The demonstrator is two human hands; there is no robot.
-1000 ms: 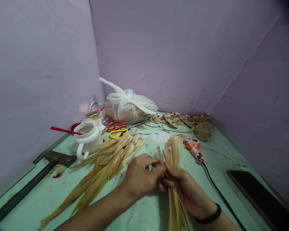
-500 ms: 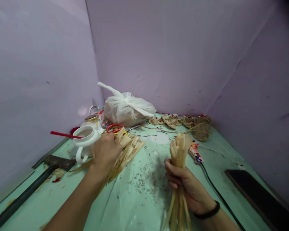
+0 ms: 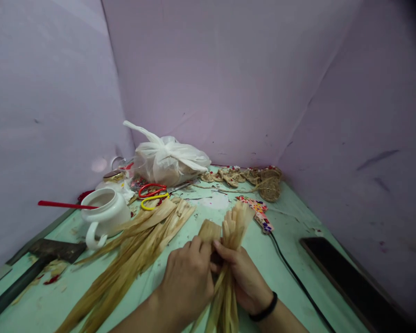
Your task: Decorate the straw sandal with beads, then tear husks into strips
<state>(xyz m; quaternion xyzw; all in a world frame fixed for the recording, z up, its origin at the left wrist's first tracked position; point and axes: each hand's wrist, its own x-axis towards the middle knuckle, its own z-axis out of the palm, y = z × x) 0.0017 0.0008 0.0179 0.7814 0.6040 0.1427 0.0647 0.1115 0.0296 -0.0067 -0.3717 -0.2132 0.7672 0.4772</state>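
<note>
My right hand, with a black band on the wrist, is closed around an upright bundle of dried husk strips. Beside it, my left hand grips a single flat husk strip whose top end sticks up next to the bundle. The two hands meet at the bundle, and the left fingertips are partly hidden. A pile of loose husk strips lies to the left, reaching toward the near edge.
Left stand a white pot with a red stick and a hammer-like tool. Scissors and a tied plastic bag lie behind. Right are a patterned glue gun with a black cord, a phone and twine pieces.
My left hand has moved right from the husk pile to the bundle, bringing a strip with it. The scissors and pile are now uncovered. The view has shifted slightly right.
</note>
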